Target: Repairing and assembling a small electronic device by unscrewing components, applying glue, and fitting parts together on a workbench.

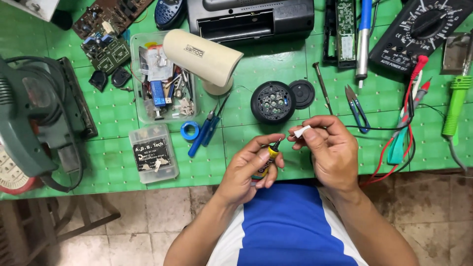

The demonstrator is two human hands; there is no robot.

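Observation:
My left hand (pixel 249 170) grips a small yellow-and-black glue tube (pixel 267 160) with a thin black nozzle pointing up and right. My right hand (pixel 330 150) pinches a small white piece (pixel 302 131) between thumb and forefinger, just right of the nozzle tip; a thin black wire runs from it to the right. Both hands hover over the near edge of the green mat (pixel 256 69). Just beyond them lie a round black speaker grille (pixel 273 102) and a black round cap (pixel 302 93).
A clear tray of small parts (pixel 162 81), a cream cylindrical lamp head (pixel 202 56), blue tweezers (pixel 204 134), a blue tape roll (pixel 189 130) and a small clear box (pixel 152 153) sit left. Small snips (pixel 357 107), a screwdriver (pixel 322 87), a multimeter (pixel 426 29) with probe leads and a green soldering iron (pixel 456 106) lie right.

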